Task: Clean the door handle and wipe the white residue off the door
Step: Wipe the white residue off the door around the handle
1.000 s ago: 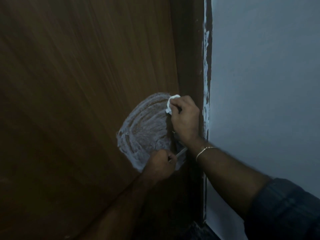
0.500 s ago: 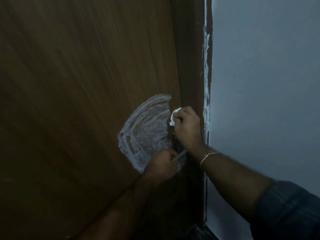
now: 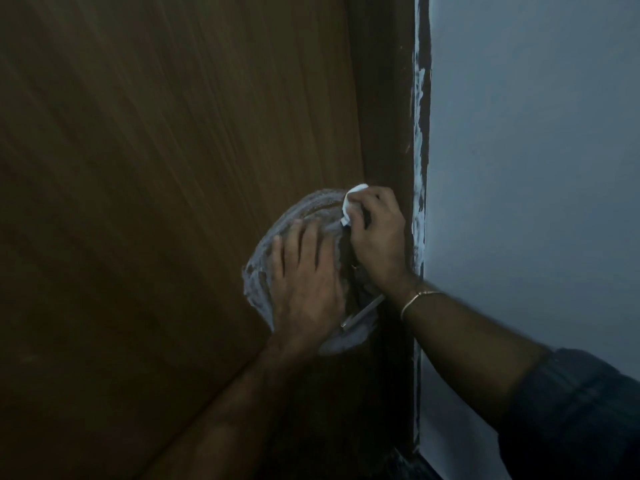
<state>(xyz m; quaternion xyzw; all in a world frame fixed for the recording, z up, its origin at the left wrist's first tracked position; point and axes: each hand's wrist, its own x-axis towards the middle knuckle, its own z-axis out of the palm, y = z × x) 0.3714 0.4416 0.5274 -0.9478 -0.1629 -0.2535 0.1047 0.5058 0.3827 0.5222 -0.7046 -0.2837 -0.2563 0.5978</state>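
Two hands are on my brown wooden door (image 3: pixel 156 202). My left hand (image 3: pixel 304 285) lies flat, fingers spread, on the white residue (image 3: pixel 258 268). My right hand (image 3: pixel 377 237), knuckles outward, pinches a white tissue (image 3: pixel 349 202) at the smear's upper edge. Below it the metal door handle (image 3: pixel 363 310) slants up-right, partly hidden.

Brown wood-grain door (image 3: pixel 156 168) bears a streaky white residue (image 3: pixel 258 271); white cloth (image 3: pixel 349 202), pale blue-grey wall (image 3: pixel 536 168).
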